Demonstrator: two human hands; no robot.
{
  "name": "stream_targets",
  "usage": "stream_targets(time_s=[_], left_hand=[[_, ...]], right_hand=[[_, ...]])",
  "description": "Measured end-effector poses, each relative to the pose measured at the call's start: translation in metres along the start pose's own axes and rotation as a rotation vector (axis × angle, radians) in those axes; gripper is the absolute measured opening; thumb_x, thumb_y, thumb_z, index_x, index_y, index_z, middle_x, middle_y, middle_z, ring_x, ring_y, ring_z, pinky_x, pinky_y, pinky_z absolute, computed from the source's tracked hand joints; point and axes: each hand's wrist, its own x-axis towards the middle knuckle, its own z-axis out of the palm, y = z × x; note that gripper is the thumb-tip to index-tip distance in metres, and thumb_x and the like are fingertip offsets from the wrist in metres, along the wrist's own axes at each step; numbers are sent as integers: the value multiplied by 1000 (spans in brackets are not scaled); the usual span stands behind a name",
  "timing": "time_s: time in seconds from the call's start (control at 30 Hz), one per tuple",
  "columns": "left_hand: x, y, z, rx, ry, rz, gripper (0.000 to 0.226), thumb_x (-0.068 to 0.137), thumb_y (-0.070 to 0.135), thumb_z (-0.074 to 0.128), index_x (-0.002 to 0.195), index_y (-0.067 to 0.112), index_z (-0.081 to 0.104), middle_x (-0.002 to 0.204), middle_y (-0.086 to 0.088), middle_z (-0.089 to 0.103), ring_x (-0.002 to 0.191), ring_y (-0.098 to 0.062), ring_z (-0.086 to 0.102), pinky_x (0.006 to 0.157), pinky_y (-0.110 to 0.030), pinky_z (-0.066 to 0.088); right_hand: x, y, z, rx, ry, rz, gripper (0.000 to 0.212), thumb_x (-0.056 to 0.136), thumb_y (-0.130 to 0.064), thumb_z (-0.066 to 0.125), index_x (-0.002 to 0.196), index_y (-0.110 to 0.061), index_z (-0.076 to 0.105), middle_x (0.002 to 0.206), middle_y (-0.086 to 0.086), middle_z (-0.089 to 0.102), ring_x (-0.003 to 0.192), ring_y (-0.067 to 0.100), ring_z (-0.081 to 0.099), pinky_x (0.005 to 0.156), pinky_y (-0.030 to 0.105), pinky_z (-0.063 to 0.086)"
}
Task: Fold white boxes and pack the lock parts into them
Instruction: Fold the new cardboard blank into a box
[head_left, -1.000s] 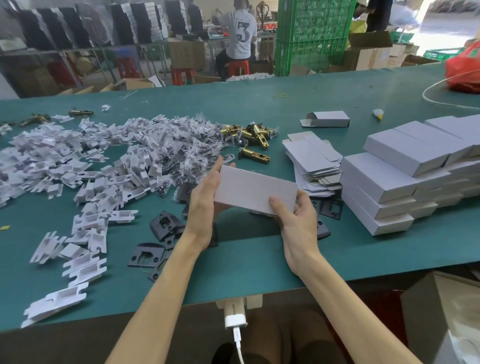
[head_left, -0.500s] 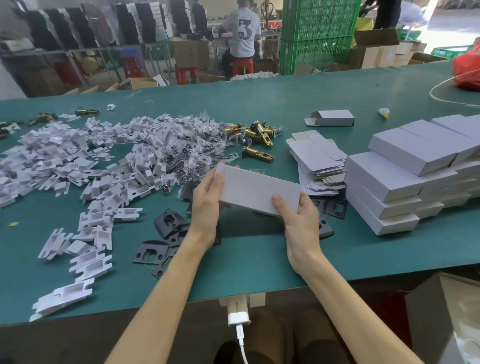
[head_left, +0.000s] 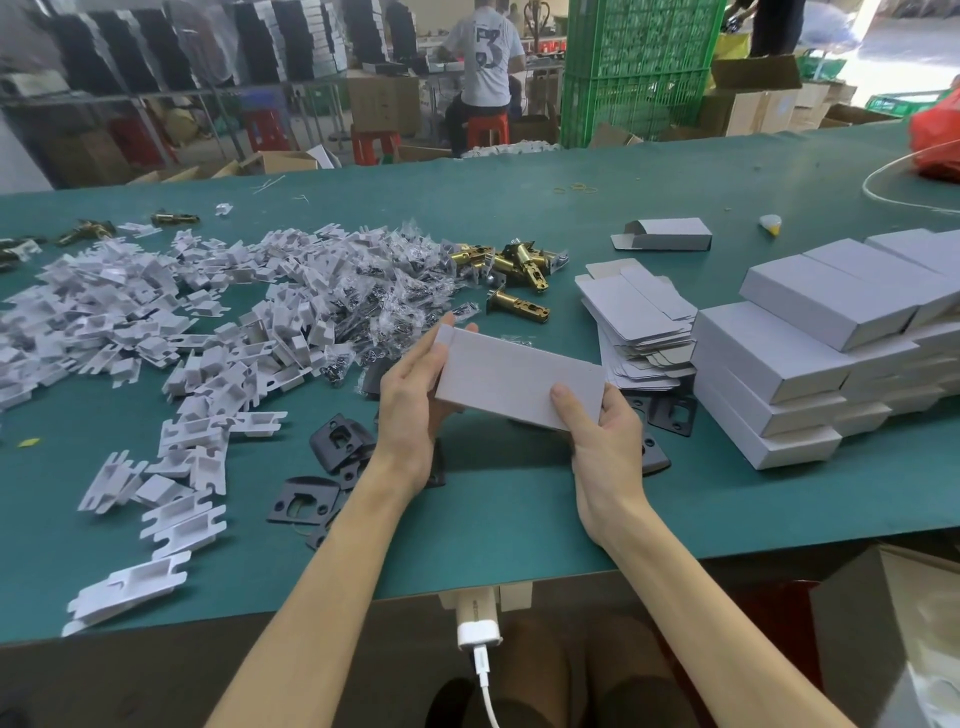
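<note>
I hold a white box (head_left: 514, 376) above the green table (head_left: 519, 519), its long side running left to right. My left hand (head_left: 410, 400) grips its left end, fingers reaching over the end flap. My right hand (head_left: 602, 436) grips the right end, thumb on top. Brass latch bolts (head_left: 519, 270) lie just beyond the box. Black strike plates (head_left: 337, 447) lie under and left of my hands. Bagged screws (head_left: 395, 301) are heaped to the left of the bolts.
Closed white boxes (head_left: 810, 364) are stacked at the right, with flat box blanks (head_left: 634, 322) beside them. White plastic inserts (head_left: 156, 332) sprawl across the left. One half-open box (head_left: 665, 235) lies farther back. A person sits at a far bench.
The box and both hands have stayed almost in place; my left fingers have crept further over the left end flap. The view shifted slightly.
</note>
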Motion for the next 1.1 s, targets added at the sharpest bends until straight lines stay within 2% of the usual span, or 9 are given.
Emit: stream_targets(time_s=[0.1, 0.23, 0.33, 0.43, 0.53, 0.6, 0.7, 0.93, 1.1], left_hand=[[-1, 0, 1, -3, 20, 10, 35, 104, 30, 53, 137, 33, 65, 131, 2, 73, 129, -27, 62, 103, -49, 51], [-2, -1, 2, 15, 82, 40, 28, 103, 34, 59, 127, 35, 73, 126, -3, 74, 109, -21, 65, 94, -48, 54], [0, -3, 1, 6, 108, 36, 24, 104, 33, 62, 124, 33, 76, 123, -10, 75, 102, -21, 65, 96, -53, 53], [0, -3, -1, -4, 112, 31, 25, 103, 35, 64, 125, 31, 76, 124, -10, 75, 105, -23, 65, 104, -59, 50], [-1, -3, -1, 15, 94, 31, 29, 105, 36, 61, 130, 28, 73, 123, -5, 76, 109, -23, 66, 99, -52, 55], [-1, -2, 0, 15, 75, 19, 30, 106, 35, 59, 132, 27, 71, 122, -4, 77, 115, -26, 68, 96, -47, 56], [-1, -1, 0, 14, 57, 5, 28, 106, 32, 57, 131, 29, 70, 123, -4, 76, 123, -33, 66, 100, -51, 54], [-2, -1, 0, 138, -4, 43, 27, 111, 33, 46, 128, 34, 67, 130, 4, 73, 114, -26, 65, 106, -57, 50], [-3, -3, 2, 185, -18, 75, 39, 113, 34, 40, 147, 23, 56, 136, 5, 70, 125, -23, 64, 105, -44, 55]], right_hand=[[-1, 0, 0, 1, -8, 2, 20, 95, -15, 70, 115, -16, 66, 114, 1, 75, 111, 20, 69, 101, 39, 54], [-1, -1, 1, -4, -21, 10, 19, 94, -15, 71, 112, -18, 68, 111, -1, 76, 109, 21, 70, 97, 37, 55], [-2, -2, 1, 12, -29, 22, 17, 92, -15, 73, 108, -18, 70, 107, -1, 78, 105, 20, 72, 95, 37, 56], [-3, -5, 1, 34, -43, 18, 20, 89, -18, 77, 108, -15, 72, 105, 0, 78, 100, 18, 74, 89, 33, 58], [-4, -6, 1, 31, -49, 30, 19, 87, -16, 79, 105, -13, 73, 101, 2, 79, 91, 15, 75, 82, 31, 60], [-5, -7, 1, 45, -56, 45, 18, 88, -13, 77, 105, -11, 72, 102, 4, 78, 93, 18, 74, 85, 35, 60], [-5, -9, -1, 59, -68, 54, 18, 88, -13, 76, 106, -11, 72, 104, 5, 78, 95, 20, 74, 89, 36, 59], [-5, -9, -2, 86, -50, 59, 17, 89, -11, 75, 105, -12, 71, 106, 7, 78, 98, 22, 73, 93, 42, 58], [-4, -8, -3, 105, -35, 58, 17, 90, -11, 74, 107, -12, 71, 106, 6, 78, 98, 20, 73, 93, 40, 57]])
